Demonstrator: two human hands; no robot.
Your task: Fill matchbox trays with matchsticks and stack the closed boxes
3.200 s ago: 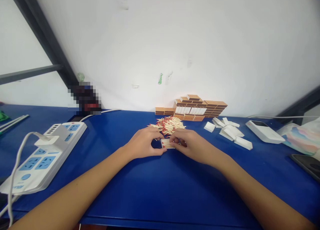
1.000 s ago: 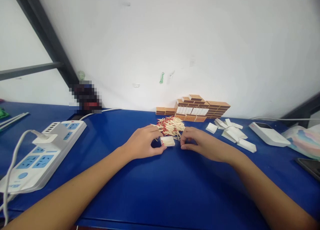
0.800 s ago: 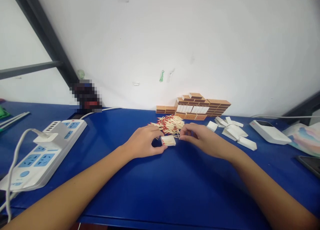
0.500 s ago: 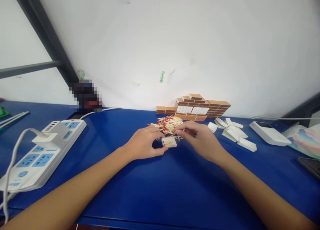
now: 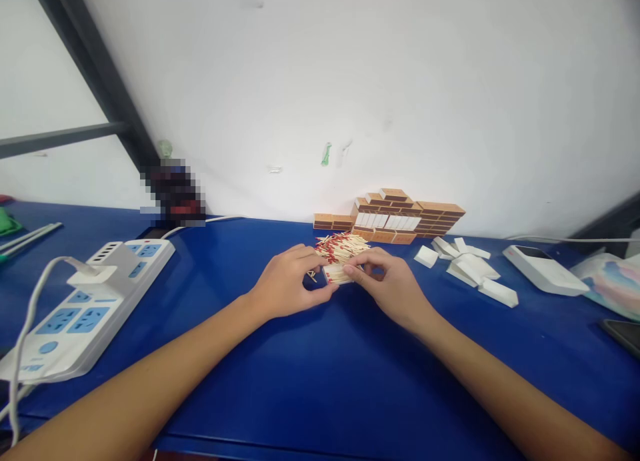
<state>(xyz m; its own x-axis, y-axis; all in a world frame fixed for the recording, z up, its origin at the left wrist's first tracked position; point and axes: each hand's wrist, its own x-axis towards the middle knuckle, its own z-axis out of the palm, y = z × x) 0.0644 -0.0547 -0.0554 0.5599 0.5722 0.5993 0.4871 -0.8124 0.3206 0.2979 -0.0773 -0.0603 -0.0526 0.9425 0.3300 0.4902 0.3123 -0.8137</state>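
Note:
A small white matchbox tray (image 5: 340,280) with matches lying in it is held at its left end between the thumb and fingers of my left hand (image 5: 285,284). Over the tray's right end, the thumb and forefinger of my right hand (image 5: 395,284) pinch a match, mostly hidden by the fingertips. Just behind the tray lies a heap of loose red-tipped matches (image 5: 345,247). A few stray matches (image 5: 311,275) rest beside my left fingers.
Brown matchboxes (image 5: 440,214) are stacked against the wall. Several white trays (image 5: 473,267) lie to the right, then a white device (image 5: 543,269) and a dark phone (image 5: 623,334). A power strip (image 5: 85,314) with a plugged-in charger occupies the left of the blue table (image 5: 320,381).
My right hand has moved left and brought the match from beside the tray to over it. My left hand stays on the tray.

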